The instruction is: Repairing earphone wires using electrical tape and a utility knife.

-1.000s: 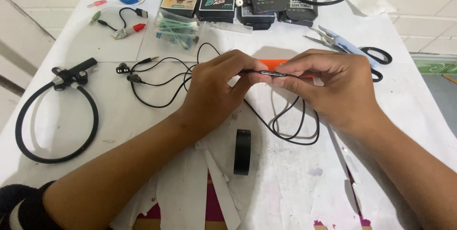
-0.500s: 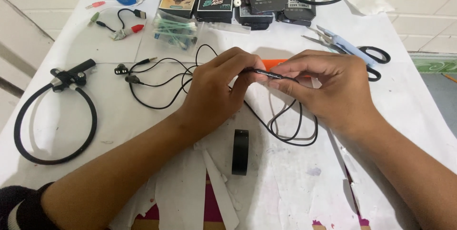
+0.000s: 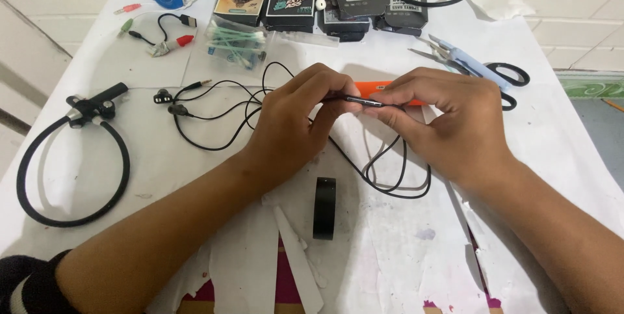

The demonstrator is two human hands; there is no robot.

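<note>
Currently both hands are pinching the same small part: the slim dark inline remote (image 3: 363, 100) on the black earphone cable (image 3: 383, 164). Left hand (image 3: 294, 122) is curled nearly closed, thumb and forefinger gripping the remote's left end. Right hand (image 3: 448, 122) is closed down too, fingertips clamping its right end. Neither palm is carrying anything else that I can see.

Judging by the grip, they're working on the remote housing itself, inspecting it or prying at a seam; can't tell which, it's too small. Whatever comes next is going to need fine fingertip force along that seam and a steady hold from the other hand, without yanking the thin wire.

Remote is sitting between the two hands, lifted just off the white paper-covered table (image 3: 559, 158). An orange tool (image 3: 372, 86) is lying just behind it, partly hidden by the fingers. Cable is trailing down from the remote into a loose loop under the right hand, and running left past the left hand to the earbuds (image 3: 169, 103) and the jack plug (image 3: 198, 84), well apart from the grip.

Black tape roll (image 3: 324, 208) is standing on edge near the wrists, towards the person. Scissors (image 3: 497, 78) are lying beyond the right hand. Black neckband headset (image 3: 71, 158) is sitting far left.
</note>
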